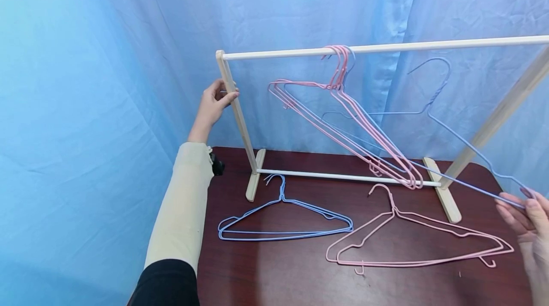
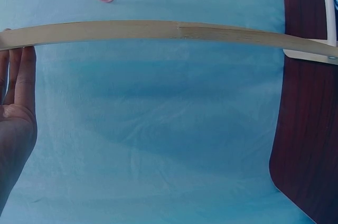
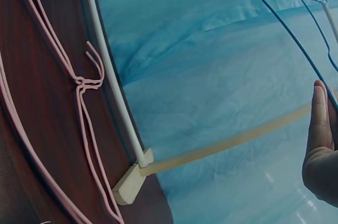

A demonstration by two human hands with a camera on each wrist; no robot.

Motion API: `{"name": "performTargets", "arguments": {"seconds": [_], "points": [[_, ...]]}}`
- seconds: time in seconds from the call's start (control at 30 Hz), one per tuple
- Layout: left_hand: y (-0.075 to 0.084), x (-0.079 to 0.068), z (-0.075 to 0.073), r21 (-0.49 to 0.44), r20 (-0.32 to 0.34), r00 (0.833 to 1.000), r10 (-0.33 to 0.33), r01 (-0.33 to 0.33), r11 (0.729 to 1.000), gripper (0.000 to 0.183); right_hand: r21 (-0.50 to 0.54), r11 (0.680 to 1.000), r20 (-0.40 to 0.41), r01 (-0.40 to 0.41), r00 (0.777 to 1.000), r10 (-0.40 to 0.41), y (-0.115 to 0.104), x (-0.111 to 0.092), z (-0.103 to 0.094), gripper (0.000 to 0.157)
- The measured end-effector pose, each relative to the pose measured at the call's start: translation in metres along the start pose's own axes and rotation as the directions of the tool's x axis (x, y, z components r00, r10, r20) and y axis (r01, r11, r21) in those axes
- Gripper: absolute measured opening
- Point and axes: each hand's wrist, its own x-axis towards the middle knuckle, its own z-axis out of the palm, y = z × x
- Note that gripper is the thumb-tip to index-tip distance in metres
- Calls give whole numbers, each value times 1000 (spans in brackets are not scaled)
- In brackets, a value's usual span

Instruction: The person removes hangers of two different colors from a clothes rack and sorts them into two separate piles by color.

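Observation:
With its thumb and fingers, my left hand (image 1: 216, 101) grips the left wooden post (image 1: 240, 120) of a small clothes rack. My right hand (image 1: 529, 215) pinches one end of a blue wire hanger (image 1: 465, 144), whose hook rises below the white top rail (image 1: 450, 45), apart from it. From that rail hang several pink hangers (image 1: 309, 111) bunched together with a blue one behind them. In the right wrist view the same blue hanger (image 3: 285, 26) runs up from the right hand (image 3: 322, 145); the left wrist view shows the left hand (image 2: 18, 97) against the post (image 2: 132, 29).
Blue hangers (image 1: 283, 199) lie stacked on the dark red table (image 1: 266, 277), left of some pink hangers (image 1: 392, 208). A white lower bar (image 1: 317, 174) joins the rack's wooden feet (image 1: 446, 201). Behind everything hangs a blue curtain (image 1: 171, 20).

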Motion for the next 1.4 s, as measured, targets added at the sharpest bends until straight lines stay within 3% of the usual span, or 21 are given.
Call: {"name": "performTargets", "arguments": {"seconds": [0.23, 0.47, 0.63, 0.9, 1.0, 1.17, 1.4], "points": [[7, -3, 1, 4, 4, 1000, -21, 21, 1000, 36, 81, 996, -26, -23, 999, 26, 7, -4, -4, 39], [3, -1, 2, 12, -6, 1000, 2, -2, 1000, 37, 101, 995, -106, -20, 994, 31, 5, -5, -9, 38], [3, -1, 2, 5, -30, 999, 23, -22, 1000, 34, 128, 992, -111, -18, 993, 32, 4, -6, -11, 38], [0, -4, 5, -39, -57, 998, 18, -20, 999, 37, 61, 995, -229, -74, 970, 86, 0, -16, -17, 36], [-2, -6, 2, -139, -71, 997, -31, 21, 990, 38, 49, 992, -266, -113, 956, 122, 3, -20, -17, 36], [-3, -6, -1, -336, -87, 992, -94, 60, 940, 38, 15, 980, -310, -198, 931, 193, 7, -23, -16, 35], [-1, -5, 6, -377, -85, 994, -71, 34, 926, 37, -4, 958, -285, -288, 919, 275, 17, -26, -17, 37]]}}
